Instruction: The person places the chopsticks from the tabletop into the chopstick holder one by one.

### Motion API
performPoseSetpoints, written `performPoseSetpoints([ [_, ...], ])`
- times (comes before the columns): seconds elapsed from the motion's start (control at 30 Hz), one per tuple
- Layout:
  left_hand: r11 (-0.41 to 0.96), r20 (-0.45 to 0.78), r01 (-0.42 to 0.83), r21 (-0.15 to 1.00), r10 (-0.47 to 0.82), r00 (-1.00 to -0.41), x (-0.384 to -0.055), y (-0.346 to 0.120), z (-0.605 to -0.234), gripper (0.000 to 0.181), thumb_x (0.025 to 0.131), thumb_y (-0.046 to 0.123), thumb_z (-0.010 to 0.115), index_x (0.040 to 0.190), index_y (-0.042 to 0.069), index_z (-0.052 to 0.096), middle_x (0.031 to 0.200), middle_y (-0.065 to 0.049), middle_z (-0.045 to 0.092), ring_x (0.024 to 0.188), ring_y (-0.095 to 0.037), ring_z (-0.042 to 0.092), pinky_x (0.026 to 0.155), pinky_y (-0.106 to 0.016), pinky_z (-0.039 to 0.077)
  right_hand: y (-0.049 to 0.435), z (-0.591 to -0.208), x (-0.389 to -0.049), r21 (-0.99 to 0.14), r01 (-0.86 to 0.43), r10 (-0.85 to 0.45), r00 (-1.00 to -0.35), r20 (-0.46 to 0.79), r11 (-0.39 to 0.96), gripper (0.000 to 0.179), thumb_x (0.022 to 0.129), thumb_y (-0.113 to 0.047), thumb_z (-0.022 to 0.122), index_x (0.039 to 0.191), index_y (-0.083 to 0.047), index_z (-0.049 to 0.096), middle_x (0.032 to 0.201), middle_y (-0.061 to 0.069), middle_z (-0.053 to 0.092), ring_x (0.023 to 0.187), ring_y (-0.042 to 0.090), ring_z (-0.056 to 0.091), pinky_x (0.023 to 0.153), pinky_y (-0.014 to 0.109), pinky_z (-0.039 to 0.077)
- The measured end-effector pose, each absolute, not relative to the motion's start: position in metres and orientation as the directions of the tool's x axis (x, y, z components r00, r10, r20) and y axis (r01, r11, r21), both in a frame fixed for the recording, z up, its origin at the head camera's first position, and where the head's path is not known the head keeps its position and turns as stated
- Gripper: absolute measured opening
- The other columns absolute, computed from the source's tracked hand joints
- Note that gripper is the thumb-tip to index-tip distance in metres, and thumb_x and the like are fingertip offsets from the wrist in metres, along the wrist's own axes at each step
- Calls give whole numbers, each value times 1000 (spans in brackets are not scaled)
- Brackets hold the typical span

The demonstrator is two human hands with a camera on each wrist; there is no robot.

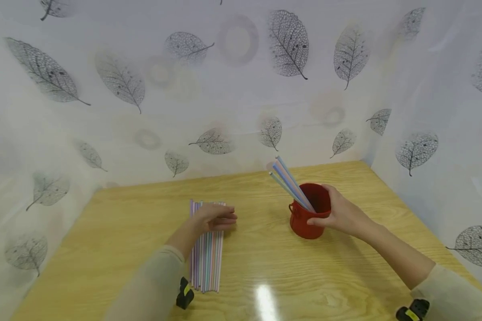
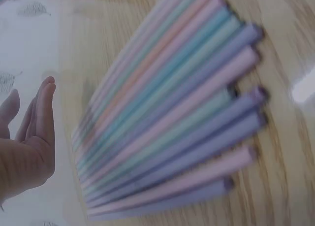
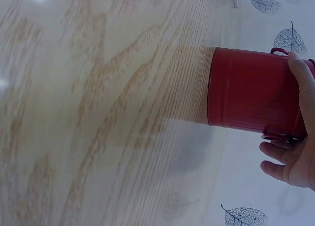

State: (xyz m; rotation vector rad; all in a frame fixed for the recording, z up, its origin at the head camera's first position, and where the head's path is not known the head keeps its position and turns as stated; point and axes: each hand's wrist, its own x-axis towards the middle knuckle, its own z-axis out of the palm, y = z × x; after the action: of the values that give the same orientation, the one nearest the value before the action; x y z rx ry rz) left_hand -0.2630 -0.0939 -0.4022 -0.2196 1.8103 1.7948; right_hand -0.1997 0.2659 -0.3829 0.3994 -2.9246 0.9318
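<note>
A row of pastel drinking straws (image 1: pixel 206 263) lies side by side on the table, and the left wrist view shows the near ends of these straws (image 2: pixel 167 108) fanning wide. Over their far part hovers my left hand (image 1: pixel 214 217), fingers together and loosely bent, holding nothing. A small red bucket (image 1: pixel 305 227) stands upright to the right, with a few blue, pink and green straws (image 1: pixel 291 185) leaning out of it to the left. My right hand (image 1: pixel 343 215) grips its rim from the right, thumb in front. In the right wrist view the thumb lies along the bucket's (image 3: pixel 256 90) side.
The wooden table (image 1: pixel 257 254) reaches back to a pale curtain (image 1: pixel 233 98) with a leaf print, which also closes both sides. A bright reflection lies at the table's front. Black wrist cameras (image 1: pixel 184 293) sit on both forearms.
</note>
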Motion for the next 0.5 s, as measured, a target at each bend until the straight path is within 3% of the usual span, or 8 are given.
performPoseSetpoints([
  [0.5, 194, -508, -477, 857, 167, -845, -275, -160, -402, 34, 93, 12, 60, 118, -10, 55, 83, -10, 71, 74, -17, 69, 74, -28, 61, 267, -385, -199, -543, -248, -214, -969, 126, 802, 111, 69, -57, 77, 141, 8, 22, 130, 25, 47, 112, 38, 53, 91, 53, 52],
])
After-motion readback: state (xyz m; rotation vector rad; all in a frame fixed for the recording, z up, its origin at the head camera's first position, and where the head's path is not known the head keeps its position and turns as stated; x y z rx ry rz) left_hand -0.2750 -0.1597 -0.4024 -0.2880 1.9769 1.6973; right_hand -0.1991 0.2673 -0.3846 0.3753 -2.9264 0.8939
